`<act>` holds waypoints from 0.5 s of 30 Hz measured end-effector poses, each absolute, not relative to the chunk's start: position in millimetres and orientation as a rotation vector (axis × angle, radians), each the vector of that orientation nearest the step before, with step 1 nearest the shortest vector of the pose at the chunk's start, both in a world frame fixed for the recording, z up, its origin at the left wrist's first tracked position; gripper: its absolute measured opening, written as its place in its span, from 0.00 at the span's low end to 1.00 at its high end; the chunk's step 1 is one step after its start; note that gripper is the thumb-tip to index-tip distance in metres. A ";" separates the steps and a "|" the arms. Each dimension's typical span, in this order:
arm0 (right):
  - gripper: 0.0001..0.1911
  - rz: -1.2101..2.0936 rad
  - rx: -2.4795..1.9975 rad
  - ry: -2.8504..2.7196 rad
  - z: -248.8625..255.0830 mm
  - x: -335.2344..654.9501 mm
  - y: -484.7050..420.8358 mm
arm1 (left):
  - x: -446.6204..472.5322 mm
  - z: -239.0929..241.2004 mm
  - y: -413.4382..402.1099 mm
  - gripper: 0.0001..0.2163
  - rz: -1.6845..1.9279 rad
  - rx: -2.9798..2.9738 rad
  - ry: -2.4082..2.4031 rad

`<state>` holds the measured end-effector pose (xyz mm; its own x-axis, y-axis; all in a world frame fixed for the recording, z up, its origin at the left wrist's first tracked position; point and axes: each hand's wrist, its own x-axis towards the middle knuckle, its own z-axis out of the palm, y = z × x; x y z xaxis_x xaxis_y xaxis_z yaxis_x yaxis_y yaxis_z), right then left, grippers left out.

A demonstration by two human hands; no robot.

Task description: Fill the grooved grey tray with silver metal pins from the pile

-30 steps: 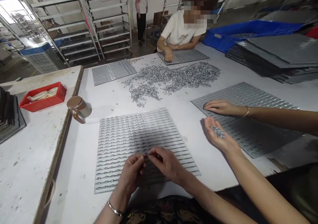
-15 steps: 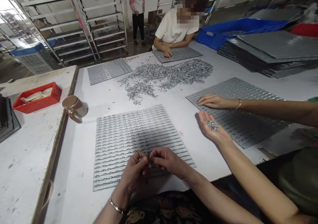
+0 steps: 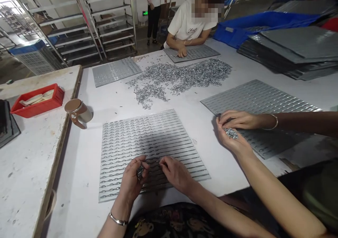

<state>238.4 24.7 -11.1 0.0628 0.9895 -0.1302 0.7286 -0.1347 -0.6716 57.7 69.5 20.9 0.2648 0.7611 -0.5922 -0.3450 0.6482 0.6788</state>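
Observation:
A grey ridged tray (image 3: 148, 139) filled with rows of small metal parts lies on the white table in front of me. My left hand (image 3: 132, 180) is cupped over the tray's near edge and holds a small bunch of metal parts (image 3: 139, 171). My right hand (image 3: 177, 174) rests on the tray beside it, fingers pinched down at a row; what it pinches is too small to make out. A large heap of loose metal parts (image 3: 182, 77) lies further back on the table.
A co-worker's two hands (image 3: 233, 132) work at a second tray (image 3: 264, 104) to my right, one palm holding parts. Another person sits across at a far tray (image 3: 195, 52). A brown mug (image 3: 77, 113), a red bin (image 3: 37, 100), stacked trays (image 3: 295, 55) and racks surround the table.
My hands have come apart: the left now cups the parts alone and the right has dropped onto the tray. The co-worker's upper hand has moved to the palm holding parts.

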 end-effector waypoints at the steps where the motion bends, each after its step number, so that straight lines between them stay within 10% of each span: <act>1: 0.07 0.768 -1.926 -1.717 -13.5 236.8 25.4 | 57.7 20.1 68.3 0.16 0.780 0.486 1.060; 15: 0.05 0.812 -1.443 -1.596 25.3 241.5 5.1 | 81.0 18.0 45.0 0.22 0.612 0.501 0.921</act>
<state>241.5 5.1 25.3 -0.0100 0.9889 0.1486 0.4627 0.1363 -0.8760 81.0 45.0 18.0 0.4605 0.6760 -0.5754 -0.2689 0.7239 0.6353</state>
